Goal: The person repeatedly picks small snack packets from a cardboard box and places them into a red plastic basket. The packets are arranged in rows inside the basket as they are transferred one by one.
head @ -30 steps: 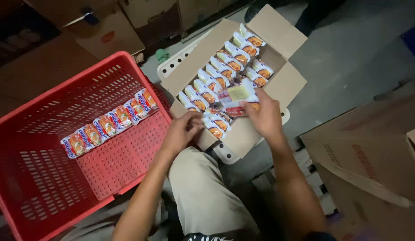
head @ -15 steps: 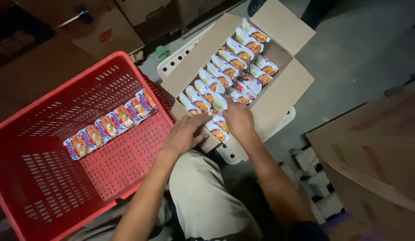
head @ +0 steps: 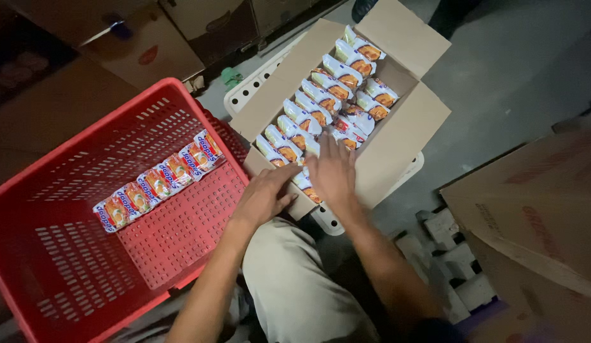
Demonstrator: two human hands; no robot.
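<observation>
Two hands work at the near end of an open carton [head: 397,152] packed with snack packets [head: 321,108] stood on edge: the left hand [head: 264,197] rests on the carton's near wall, fingers loosely curled on nothing I can see, while the right hand [head: 333,168] lies flat with fingers spread over the nearest packets. Judged from this head view, a clean lift wants both hands squeezing a short run of packets together from its two ends, so it reaches the red basket [head: 67,254] as one row beside the row [head: 159,181] lying there. Hidden are the packets under the right palm and whether any is gripped; surroundings are dim.
</observation>
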